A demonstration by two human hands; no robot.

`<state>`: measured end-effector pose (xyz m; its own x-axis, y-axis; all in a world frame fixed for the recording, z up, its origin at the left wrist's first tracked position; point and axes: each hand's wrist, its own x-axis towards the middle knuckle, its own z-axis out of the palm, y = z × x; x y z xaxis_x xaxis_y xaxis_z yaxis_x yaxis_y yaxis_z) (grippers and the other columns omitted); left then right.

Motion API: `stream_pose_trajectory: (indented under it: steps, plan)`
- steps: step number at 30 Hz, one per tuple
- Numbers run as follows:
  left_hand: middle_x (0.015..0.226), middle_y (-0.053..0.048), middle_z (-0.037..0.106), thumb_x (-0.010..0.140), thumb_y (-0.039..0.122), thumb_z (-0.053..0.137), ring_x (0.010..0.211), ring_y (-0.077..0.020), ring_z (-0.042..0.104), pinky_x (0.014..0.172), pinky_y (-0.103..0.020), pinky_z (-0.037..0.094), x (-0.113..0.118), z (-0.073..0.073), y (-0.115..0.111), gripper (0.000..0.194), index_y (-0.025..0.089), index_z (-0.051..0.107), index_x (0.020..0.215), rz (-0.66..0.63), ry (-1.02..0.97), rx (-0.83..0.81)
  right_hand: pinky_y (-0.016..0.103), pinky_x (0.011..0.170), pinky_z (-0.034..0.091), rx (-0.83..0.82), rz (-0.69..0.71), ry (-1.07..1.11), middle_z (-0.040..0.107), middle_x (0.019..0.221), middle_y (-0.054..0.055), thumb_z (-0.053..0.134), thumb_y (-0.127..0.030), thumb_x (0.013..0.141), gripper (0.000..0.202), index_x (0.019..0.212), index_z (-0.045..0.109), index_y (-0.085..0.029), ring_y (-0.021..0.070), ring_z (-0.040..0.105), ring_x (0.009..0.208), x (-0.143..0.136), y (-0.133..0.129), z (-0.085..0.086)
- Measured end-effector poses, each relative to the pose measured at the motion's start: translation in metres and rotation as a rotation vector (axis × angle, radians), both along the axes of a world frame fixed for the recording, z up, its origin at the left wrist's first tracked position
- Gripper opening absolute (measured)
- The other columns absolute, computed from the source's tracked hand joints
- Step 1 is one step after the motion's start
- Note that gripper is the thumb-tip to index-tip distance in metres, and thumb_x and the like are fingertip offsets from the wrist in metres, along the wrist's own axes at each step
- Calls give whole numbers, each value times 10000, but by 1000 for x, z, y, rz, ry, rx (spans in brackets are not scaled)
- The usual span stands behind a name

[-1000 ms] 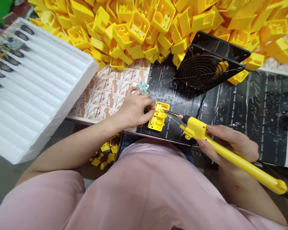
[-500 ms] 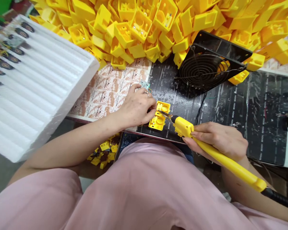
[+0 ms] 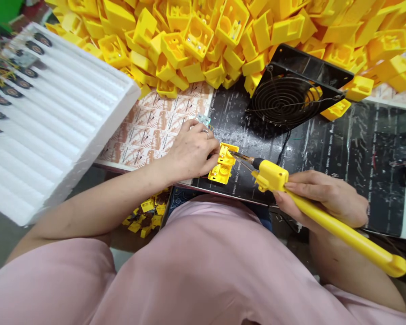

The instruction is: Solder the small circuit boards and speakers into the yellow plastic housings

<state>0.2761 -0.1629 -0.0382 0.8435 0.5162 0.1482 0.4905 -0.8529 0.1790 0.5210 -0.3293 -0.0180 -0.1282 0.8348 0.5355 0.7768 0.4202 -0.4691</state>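
My right hand (image 3: 328, 194) is wrapped around a yellow soldering iron (image 3: 272, 175) with a dark cable at its rear end. Its metal tip points left, at the right side of a small open yellow plastic casing (image 3: 220, 173); whether tip and casing touch I cannot tell. The casing lies on the black board, showing two round recesses and small metal contacts. My left hand (image 3: 196, 146), a ring on one finger, is closed at the casing's left edge, thumb and fingers together. Just beyond its fingers sits a small light-green circuit board (image 3: 203, 119) with thin wires.
Many yellow casings (image 3: 196, 38) are piled along the back. A black fan (image 3: 284, 99) stands at the back right. On the left, a white foam tray (image 3: 71, 104) carries a row of round parts and wired boards. More yellow pieces (image 3: 145, 216) lie below the table edge.
My right hand has drawn the soldering iron to the right, its tip backing away from the middle of the casing. My left hand and the casing have barely moved.
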Motion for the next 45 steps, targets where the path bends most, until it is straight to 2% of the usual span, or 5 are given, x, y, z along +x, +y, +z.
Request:
stream_pose_trajectory:
  steps: [10, 18, 27, 38, 45]
  plan:
    - [1359, -135, 660, 979, 470, 615, 1166, -287, 681, 1001, -424, 557, -54, 17, 5, 455, 205, 650, 1346, 50, -112, -149, 383, 519, 595, 74, -199, 83, 823, 997, 11, 849, -232, 847, 729, 1496, 570, -411, 243, 762, 683, 0, -10, -18]
    - [1089, -46, 803, 1023, 330, 562, 1118, -219, 706, 1096, -423, 496, -33, -7, 16, 247, 224, 766, 934, -19, -338, -285, 350, 476, 552, 101, -204, 118, 821, 1025, 8, 854, -203, 837, 683, 1453, 622, -384, 222, 760, 670, -2, -8, -21]
    - [818, -67, 758, 1025, 307, 530, 938, -288, 684, 991, -527, 474, -6, 3, 9, 310, 241, 807, 900, 10, 52, 19, 321, 511, 597, 125, -212, 164, 820, 1035, -8, 847, -213, 840, 617, 1406, 659, -373, 201, 767, 684, 6, -9, -26]
    - [915, -46, 810, 957, 290, 530, 896, -268, 748, 890, -425, 501, -3, 2, 3, 265, 203, 779, 937, 161, 9, -156, 301, 558, 637, 125, -268, 122, 818, 959, 1, 802, -304, 879, 431, 1298, 699, -301, 189, 766, 662, -3, -11, -28]
    - [879, -77, 799, 893, 266, 532, 915, -302, 755, 908, -453, 515, 14, 4, 1, 245, 184, 763, 901, 219, 110, -142, 241, 489, 589, 155, -85, 176, 785, 800, -18, 858, -153, 804, 293, 1028, 695, -246, 170, 757, 637, -18, 0, -22]
